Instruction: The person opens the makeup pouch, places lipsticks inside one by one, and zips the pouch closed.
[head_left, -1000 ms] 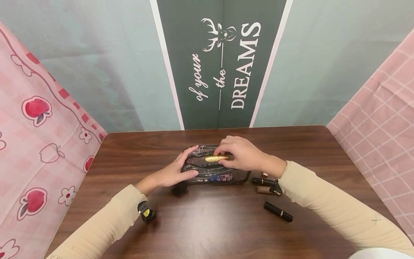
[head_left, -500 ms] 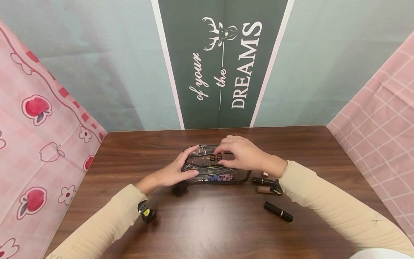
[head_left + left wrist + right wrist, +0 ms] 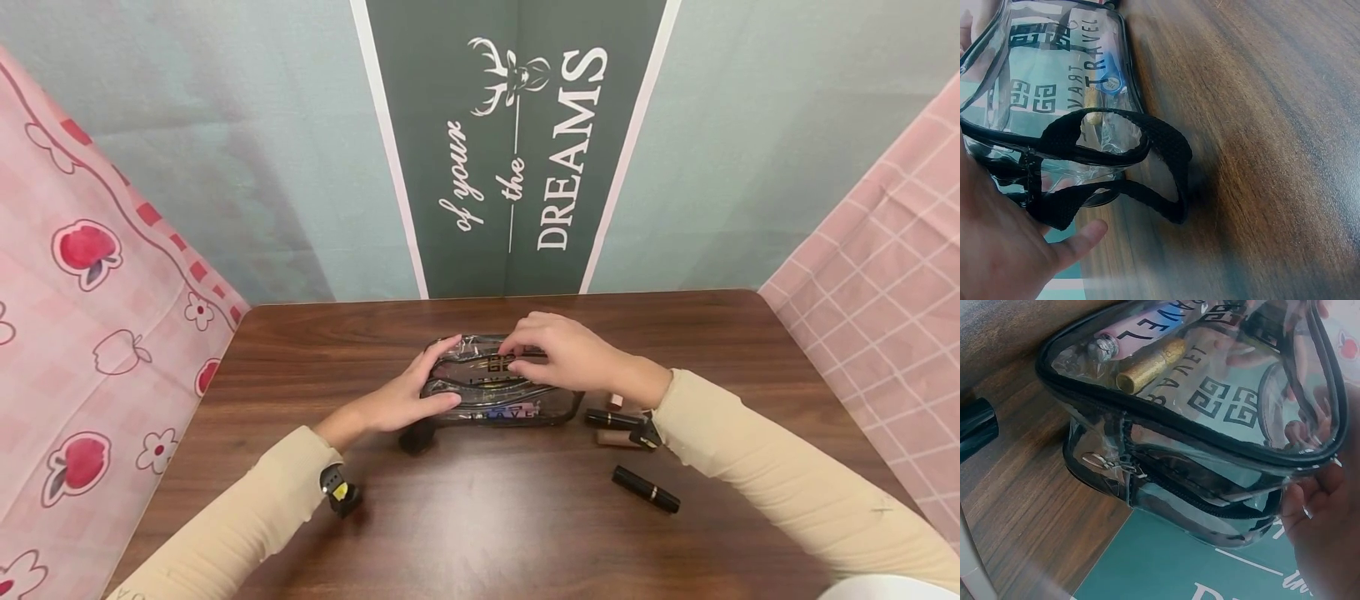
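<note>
A clear pouch point(image 3: 555, 410) with black edging lies at the middle of the table, its zipped top parted. Inside, the right wrist view shows a glittery gold tube point(image 3: 1138, 374) and a pink-and-blue tube point(image 3: 1138, 339). My left hand point(image 3: 397, 400) spans the pouch's left end, thumb on the near side and fingers at the far side, all fairly straight. A black webbing strap point(image 3: 1175, 153) loops out beside that hand. Over the opening is my right hand point(image 3: 573, 354), thumb and fingers apart with nothing between them; some fingertips are hidden.
Right of the pouch lie a black tube point(image 3: 609, 419), a brown tube point(image 3: 615, 438) and a small pale pink item point(image 3: 616, 401), partly behind the right wrist. Another black tube point(image 3: 647, 489) is nearer. A white rounded object point(image 3: 877, 588) shows at bottom right.
The right hand held the gold tube over the opening, then let it go into the pouch. That hand has since shifted slightly right, while the left has stayed put.
</note>
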A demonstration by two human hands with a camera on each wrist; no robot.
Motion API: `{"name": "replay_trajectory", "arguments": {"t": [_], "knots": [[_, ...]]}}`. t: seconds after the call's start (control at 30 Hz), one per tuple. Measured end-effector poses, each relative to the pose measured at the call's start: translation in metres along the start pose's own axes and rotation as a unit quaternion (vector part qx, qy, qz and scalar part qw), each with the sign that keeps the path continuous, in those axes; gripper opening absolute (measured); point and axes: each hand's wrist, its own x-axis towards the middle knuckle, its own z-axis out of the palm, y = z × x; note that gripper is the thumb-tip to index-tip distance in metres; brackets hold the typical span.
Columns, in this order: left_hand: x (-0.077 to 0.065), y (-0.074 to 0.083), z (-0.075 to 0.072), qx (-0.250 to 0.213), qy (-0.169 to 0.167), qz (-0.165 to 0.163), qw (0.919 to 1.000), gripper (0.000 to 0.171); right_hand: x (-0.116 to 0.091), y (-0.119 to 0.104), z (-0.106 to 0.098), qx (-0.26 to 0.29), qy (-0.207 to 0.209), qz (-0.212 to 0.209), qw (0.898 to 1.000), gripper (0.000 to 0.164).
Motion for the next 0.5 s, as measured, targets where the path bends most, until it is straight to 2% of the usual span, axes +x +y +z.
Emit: {"name": "replay_trajectory", "arguments": {"t": [0.23,0.5], "knots": [[0.000,0.000,0.000,0.003,0.003,0.004,1.0000,0.085,-0.005,0.003,-0.010,0.017,0.023,-0.001,1.000,0.017],[0.001,-0.002,0.000,0.023,0.011,0.013,0.9996,0.085,-0.019,0.012,-0.015,0.010,0.050,0.004,0.999,0.013]]}}
